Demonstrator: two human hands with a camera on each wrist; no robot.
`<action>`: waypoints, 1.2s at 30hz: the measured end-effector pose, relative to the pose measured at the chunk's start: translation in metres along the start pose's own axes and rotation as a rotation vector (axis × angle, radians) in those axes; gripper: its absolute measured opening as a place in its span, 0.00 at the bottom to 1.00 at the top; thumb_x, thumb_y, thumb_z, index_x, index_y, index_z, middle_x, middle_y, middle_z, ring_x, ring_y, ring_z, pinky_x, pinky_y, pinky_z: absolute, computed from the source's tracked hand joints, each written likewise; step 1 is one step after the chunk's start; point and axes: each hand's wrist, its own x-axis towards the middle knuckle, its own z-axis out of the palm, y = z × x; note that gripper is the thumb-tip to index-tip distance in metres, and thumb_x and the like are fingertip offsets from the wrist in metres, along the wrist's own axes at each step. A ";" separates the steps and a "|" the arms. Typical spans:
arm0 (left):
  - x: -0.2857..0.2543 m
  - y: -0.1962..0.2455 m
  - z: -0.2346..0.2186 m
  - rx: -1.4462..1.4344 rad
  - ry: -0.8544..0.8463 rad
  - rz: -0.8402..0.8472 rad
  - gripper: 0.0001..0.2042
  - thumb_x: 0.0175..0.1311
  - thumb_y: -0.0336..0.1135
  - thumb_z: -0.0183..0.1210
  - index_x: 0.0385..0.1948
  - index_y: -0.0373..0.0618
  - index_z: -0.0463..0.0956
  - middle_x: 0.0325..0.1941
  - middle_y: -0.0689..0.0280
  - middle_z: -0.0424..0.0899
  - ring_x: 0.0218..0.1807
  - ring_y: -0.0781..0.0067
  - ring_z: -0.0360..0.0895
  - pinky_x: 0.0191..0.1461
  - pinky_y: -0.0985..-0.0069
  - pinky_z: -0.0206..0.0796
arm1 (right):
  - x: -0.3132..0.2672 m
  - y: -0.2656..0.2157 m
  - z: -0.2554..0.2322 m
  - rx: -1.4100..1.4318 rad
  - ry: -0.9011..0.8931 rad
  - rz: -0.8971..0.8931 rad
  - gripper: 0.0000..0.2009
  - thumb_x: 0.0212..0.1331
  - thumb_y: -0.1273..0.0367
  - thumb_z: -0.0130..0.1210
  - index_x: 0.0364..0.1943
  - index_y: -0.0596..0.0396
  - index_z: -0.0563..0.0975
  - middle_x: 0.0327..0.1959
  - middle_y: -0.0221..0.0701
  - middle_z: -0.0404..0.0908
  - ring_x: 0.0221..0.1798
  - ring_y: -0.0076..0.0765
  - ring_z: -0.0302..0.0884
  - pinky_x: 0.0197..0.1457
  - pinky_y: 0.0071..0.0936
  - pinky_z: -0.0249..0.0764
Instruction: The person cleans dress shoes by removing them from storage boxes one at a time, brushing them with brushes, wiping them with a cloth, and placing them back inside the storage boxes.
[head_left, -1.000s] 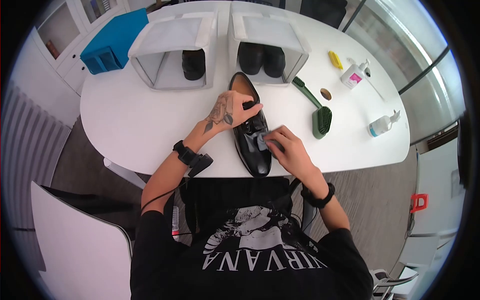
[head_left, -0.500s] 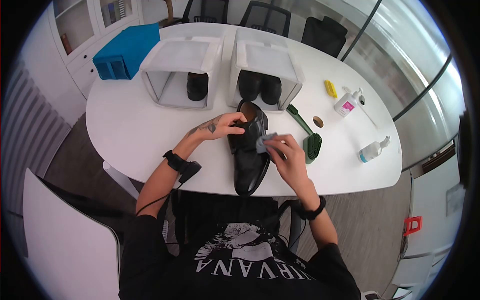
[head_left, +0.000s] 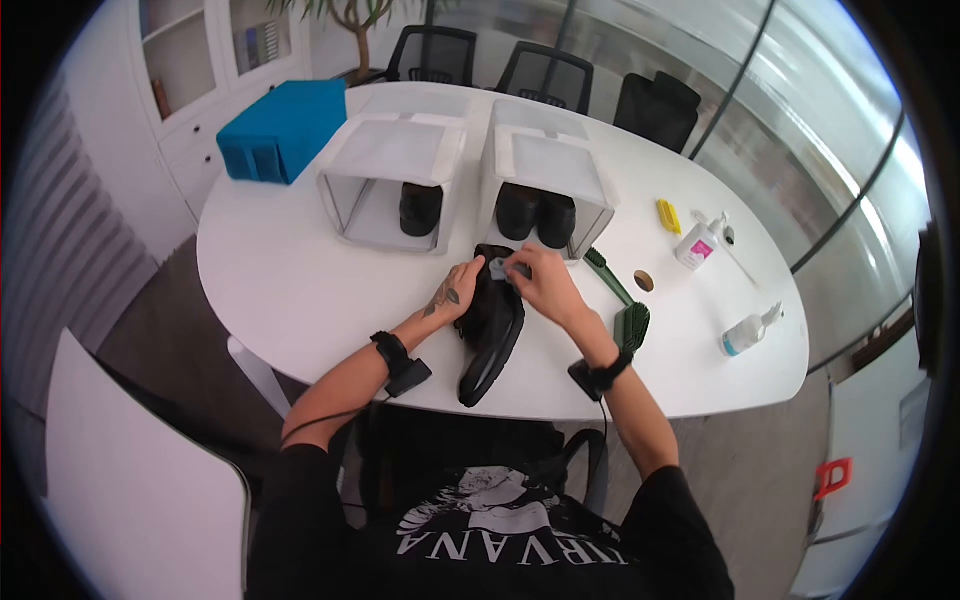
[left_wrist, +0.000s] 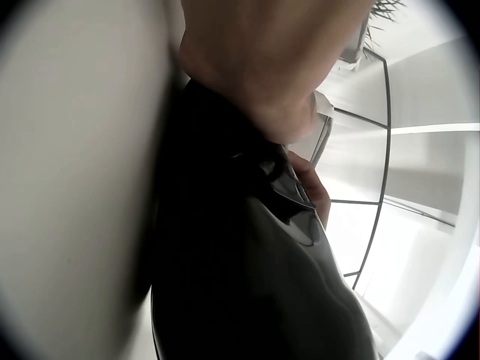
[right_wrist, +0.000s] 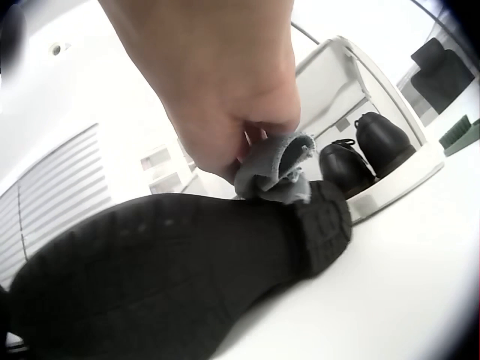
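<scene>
A black leather shoe is tipped on its side at the table's near edge, toe toward the person and sole facing right. My left hand grips it at the heel end, from the left. Glossy black upper fills the lower part of the left wrist view below that hand. My right hand pinches a crumpled grey cloth against the shoe's heel end. Close up in the right wrist view, the cloth bunches under the fingertips, right at the edge of the dark sole.
Two white shoe boxes with open fronts stand behind, black shoes inside. To the right lie a green brush, a yellow brush, a pump bottle and a spray bottle. A blue fabric box sits back left.
The shoe has gone from flat on the table to tipped, sole to the right. My right hand moved with the cloth from the front part to the heel end. The head view has tilted up.
</scene>
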 end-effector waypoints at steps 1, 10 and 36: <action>-0.002 -0.003 0.005 -0.033 0.062 0.056 0.30 0.82 0.54 0.44 0.50 0.26 0.78 0.51 0.40 0.85 0.56 0.44 0.81 0.64 0.62 0.67 | -0.010 -0.010 -0.001 0.012 -0.002 -0.030 0.06 0.58 0.77 0.63 0.39 0.62 0.84 0.37 0.46 0.79 0.40 0.58 0.80 0.45 0.46 0.75; 0.013 -0.019 0.009 -0.237 -0.107 -0.232 0.29 0.82 0.50 0.40 0.59 0.26 0.76 0.64 0.48 0.83 0.66 0.60 0.79 0.71 0.69 0.66 | 0.030 0.019 0.008 -0.068 -0.022 -0.128 0.05 0.56 0.78 0.60 0.35 0.62 0.84 0.38 0.48 0.81 0.42 0.62 0.81 0.47 0.48 0.77; 0.001 0.010 -0.006 0.147 -0.107 0.013 0.25 0.81 0.45 0.38 0.50 0.29 0.77 0.51 0.40 0.85 0.57 0.37 0.80 0.64 0.54 0.69 | 0.098 0.099 0.052 -0.341 -0.149 -0.022 0.09 0.51 0.76 0.58 0.34 0.61 0.87 0.39 0.49 0.87 0.46 0.60 0.85 0.54 0.47 0.81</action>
